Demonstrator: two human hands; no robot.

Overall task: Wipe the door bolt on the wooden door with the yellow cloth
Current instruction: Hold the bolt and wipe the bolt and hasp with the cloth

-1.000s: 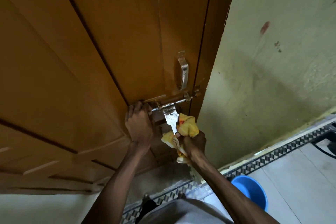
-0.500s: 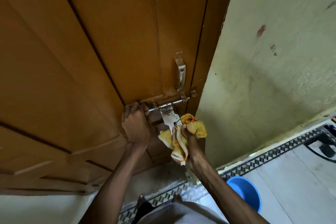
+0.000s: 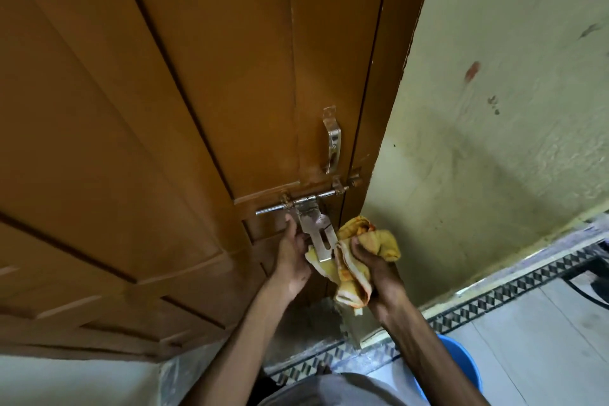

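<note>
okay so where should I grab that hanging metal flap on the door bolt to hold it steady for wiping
Pinch the hasp flap by its free lower end, coming from below on the left: it hangs flat from the bolt rod, and the yellow cloth already occupies its right edge.

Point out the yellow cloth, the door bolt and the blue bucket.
yellow cloth point(image 3: 379, 239): head view, bunched upper fold.
door bolt point(image 3: 324, 192): head view, middle of the sliding rod.
blue bucket point(image 3: 463, 364): head view, visible rim by the forearm.

The door bolt point(image 3: 308, 203) is shiny bare metal; the wooden door point(image 3: 164, 109) looks smooth and matt; the yellow cloth point(image 3: 357, 260) is soft, crumpled fabric.
</note>
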